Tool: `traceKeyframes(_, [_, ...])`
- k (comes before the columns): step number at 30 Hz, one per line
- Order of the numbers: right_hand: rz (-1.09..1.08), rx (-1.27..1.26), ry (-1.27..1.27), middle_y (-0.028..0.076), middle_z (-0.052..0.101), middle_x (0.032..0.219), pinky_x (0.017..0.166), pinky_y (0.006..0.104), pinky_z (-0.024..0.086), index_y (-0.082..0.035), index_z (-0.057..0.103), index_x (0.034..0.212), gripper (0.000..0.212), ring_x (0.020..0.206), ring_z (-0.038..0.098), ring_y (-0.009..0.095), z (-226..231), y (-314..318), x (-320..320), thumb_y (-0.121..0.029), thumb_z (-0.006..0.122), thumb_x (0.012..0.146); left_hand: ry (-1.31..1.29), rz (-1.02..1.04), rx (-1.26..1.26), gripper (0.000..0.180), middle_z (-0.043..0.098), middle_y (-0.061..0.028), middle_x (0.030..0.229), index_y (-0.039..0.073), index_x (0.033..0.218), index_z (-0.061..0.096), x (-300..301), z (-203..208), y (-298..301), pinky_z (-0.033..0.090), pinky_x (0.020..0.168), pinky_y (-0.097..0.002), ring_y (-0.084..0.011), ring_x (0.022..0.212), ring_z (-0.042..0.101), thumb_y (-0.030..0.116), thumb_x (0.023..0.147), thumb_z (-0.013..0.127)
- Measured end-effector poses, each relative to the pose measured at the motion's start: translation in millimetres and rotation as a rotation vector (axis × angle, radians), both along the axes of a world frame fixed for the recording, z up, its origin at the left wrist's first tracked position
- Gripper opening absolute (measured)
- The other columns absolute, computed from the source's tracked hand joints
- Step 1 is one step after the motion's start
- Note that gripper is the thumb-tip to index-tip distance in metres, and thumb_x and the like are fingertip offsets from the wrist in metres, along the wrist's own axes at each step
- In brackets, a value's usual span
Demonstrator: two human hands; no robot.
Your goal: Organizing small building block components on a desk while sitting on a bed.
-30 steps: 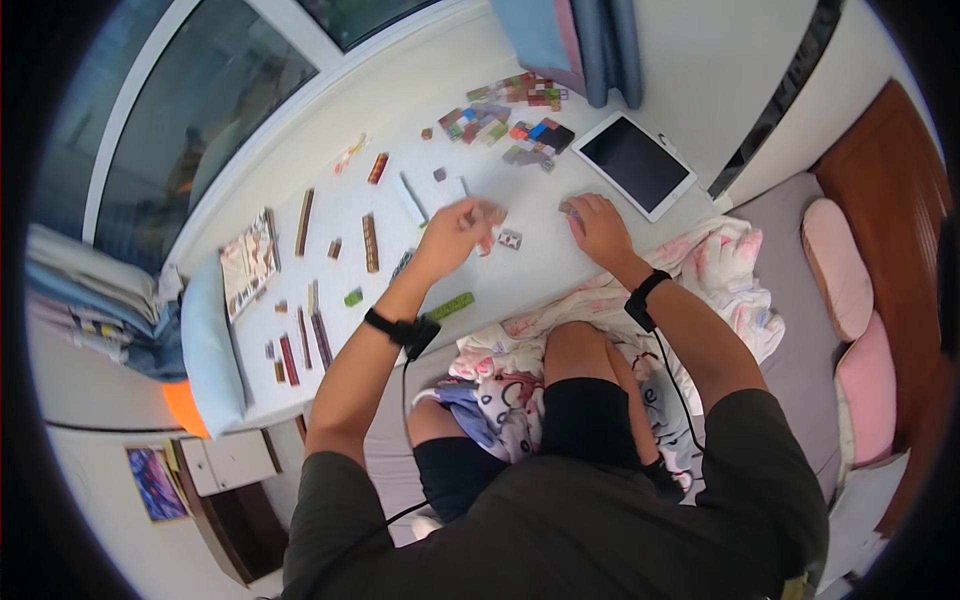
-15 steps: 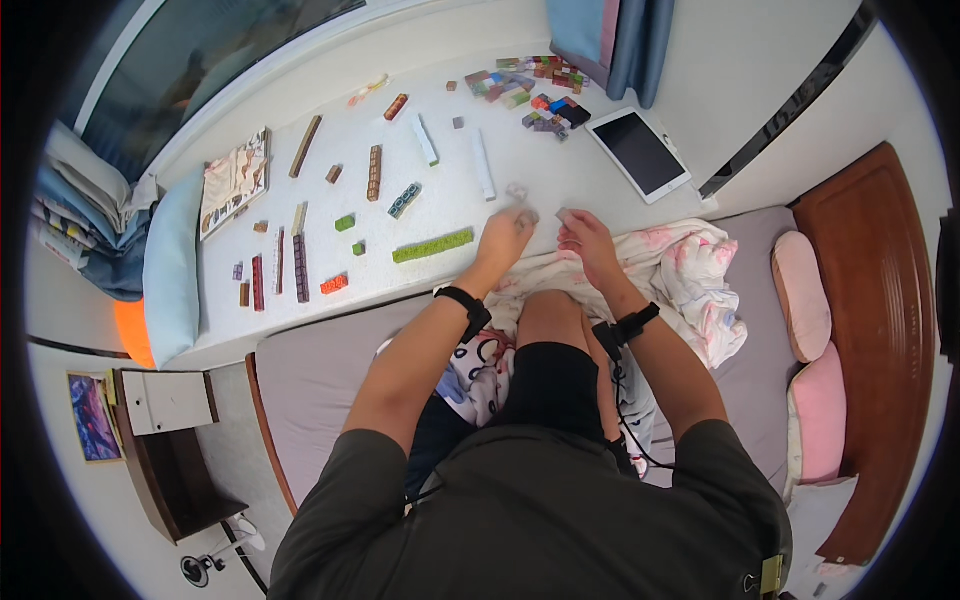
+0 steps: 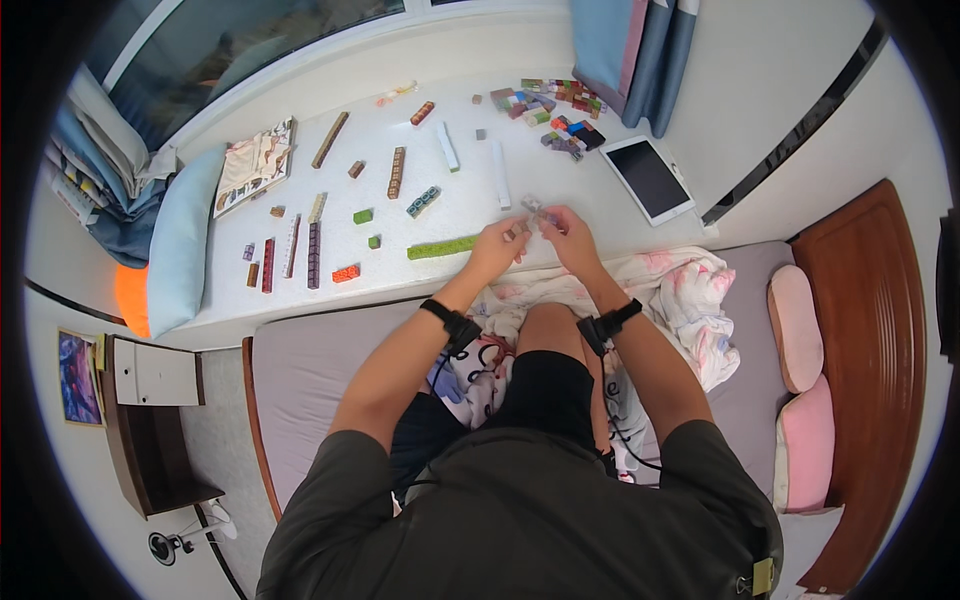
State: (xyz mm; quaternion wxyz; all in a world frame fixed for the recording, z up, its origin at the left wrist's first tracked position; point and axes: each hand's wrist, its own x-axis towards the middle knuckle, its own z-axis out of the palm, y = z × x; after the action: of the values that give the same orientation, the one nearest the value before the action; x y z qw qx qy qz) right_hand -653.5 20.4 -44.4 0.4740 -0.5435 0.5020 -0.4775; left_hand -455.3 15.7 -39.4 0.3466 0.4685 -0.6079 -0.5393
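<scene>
My left hand [image 3: 498,246] and my right hand [image 3: 566,240] meet over the near edge of the white ledge [image 3: 380,285]. Pinched between their fingertips are small greyish blocks [image 3: 531,203], partly covered by the fingers. Both hands are closed on these blocks; how they are joined I cannot make out. Beside my left hand lies a lime-green row of blocks [image 3: 440,248], its right end under the hand. A pale white row [image 3: 501,175] lies just beyond the fingers, and a teal patterned row [image 3: 423,202] to the left.
A loose heap of mixed blocks [image 3: 565,98] lies at the back right beside a tablet [image 3: 648,180]. More rows, such as a purple one [image 3: 314,255] and a brown one [image 3: 397,173], spread leftward. A book [image 3: 255,165] and blue cushion [image 3: 187,240] are at the left end.
My hands, apart before, have come together, the right one moving left to the left hand. The greyish pieces they hold now meet. The whole view has shifted slightly.
</scene>
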Motion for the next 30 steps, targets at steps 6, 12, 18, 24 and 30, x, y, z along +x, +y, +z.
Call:
traceKeyframes(6, [0.202,-0.336,0.131,0.010,0.065,0.111,0.086,0.0319,0.058,-0.001,0.065,0.124,0.028,0.098,0.067,0.018,104.4,50.2,36.0,-0.001,0.068,0.097,-0.114,-0.051,-0.318,0.044,0.065,-0.0064,0.097,0.002,0.143,0.065,55.9,101.8,55.2,0.051,0.067,-0.0261,-0.0098,0.072,0.059,0.004,0.099,0.067])
traceKeyframes(12, [0.389,-0.452,0.190,0.011,0.063,0.113,0.087,0.0318,0.059,-0.002,0.065,0.125,0.030,0.101,0.067,0.021,141.6,70.9,64.8,0.000,0.068,0.095,-0.289,-0.027,-0.463,0.044,0.065,-0.0101,0.091,0.001,0.139,0.066,98.9,146.0,88.0,0.051,0.071,-0.0302,-0.0145,0.074,0.059,0.002,0.095,0.065])
traceKeyframes(18, [0.435,-0.167,-0.065,0.008,0.066,0.105,0.080,0.0298,0.057,-0.002,0.066,0.124,0.025,0.095,0.068,0.018,131.6,82.1,89.9,-0.004,0.067,0.099,-0.147,0.062,-0.359,0.029,0.068,-0.0063,0.089,0.001,0.122,0.067,113.6,159.7,117.7,0.052,0.072,-0.0291,-0.0132,0.077,0.061,0.005,0.094,0.073])
traceKeyframes(24, [0.519,0.246,-0.382,0.006,0.067,0.094,0.074,0.0308,0.055,0.002,0.067,0.117,0.021,0.083,0.067,0.016,138.7,90.0,109.7,-0.015,0.066,0.104,-0.151,0.184,-0.455,0.031,0.070,-0.0056,0.091,0.002,0.121,0.069,131.7,152.3,139.8,0.051,0.070,-0.0271,-0.0098,0.078,0.062,0.004,0.092,0.079])
traceKeyframes(30, [0.590,0.441,-0.524,0.007,0.067,0.094,0.077,0.0338,0.055,0.002,0.068,0.111,0.024,0.080,0.065,0.018,145.0,97.5,125.3,-0.021,0.066,0.105,-0.098,0.221,-0.568,0.030,0.071,-0.0076,0.098,0.002,0.120,0.073,141.3,147.6,149.9,0.051,0.069,-0.0264,-0.0096,0.079,0.063,0.004,0.091,0.081])
